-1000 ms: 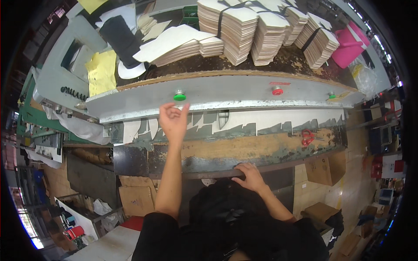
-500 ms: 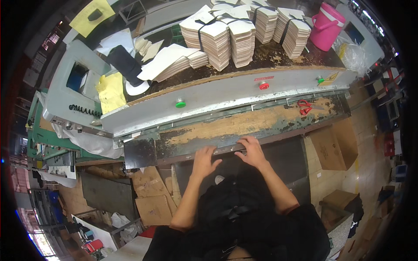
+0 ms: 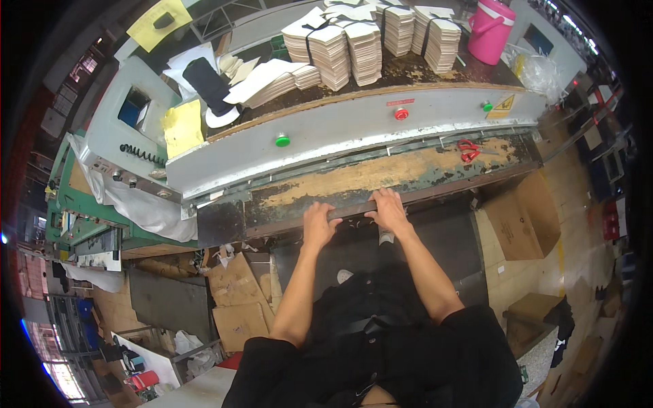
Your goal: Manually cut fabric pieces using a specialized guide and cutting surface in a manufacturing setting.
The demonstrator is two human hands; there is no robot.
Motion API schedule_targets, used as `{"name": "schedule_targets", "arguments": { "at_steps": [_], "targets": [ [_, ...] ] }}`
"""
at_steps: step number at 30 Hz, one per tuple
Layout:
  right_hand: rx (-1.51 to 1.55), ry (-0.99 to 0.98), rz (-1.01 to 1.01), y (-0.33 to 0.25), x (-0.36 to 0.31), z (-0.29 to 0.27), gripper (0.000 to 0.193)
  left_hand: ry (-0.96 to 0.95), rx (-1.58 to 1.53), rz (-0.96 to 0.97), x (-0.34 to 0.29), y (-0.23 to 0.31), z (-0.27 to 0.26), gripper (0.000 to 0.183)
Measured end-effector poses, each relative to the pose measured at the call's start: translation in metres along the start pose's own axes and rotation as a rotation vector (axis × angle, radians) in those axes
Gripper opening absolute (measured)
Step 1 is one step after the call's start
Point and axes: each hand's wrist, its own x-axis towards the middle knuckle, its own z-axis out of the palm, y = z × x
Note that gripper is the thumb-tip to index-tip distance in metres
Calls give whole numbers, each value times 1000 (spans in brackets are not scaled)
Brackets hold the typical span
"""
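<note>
Gripping the front edge of the worn press bed [image 3: 381, 173], the left hand [image 3: 318, 224] and right hand [image 3: 389, 211] curl closed on it; cut card stacks [image 3: 354, 47] wait behind, bed bare.

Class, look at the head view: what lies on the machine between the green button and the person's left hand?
Head view: below the green button comes the grey panel's lower edge, then the worn, bare bed. The left hand rests on its front edge.

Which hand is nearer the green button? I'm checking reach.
Left. The left hand rests on the table edge below the green button; the right hand lies farther right.
</note>
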Motion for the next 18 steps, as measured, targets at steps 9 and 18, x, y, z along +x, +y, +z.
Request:
{"name": "schedule_targets", "arguments": {
  "at_steps": [9, 18],
  "targets": [
    [129, -658, -69, 20, -7, -15, 51, -741, -179, -358, -3, 13, -28, 44],
    [80, 126, 104, -16, 113, 81, 68, -62, 45, 93, 6, -20, 78, 95]
  ]
}}
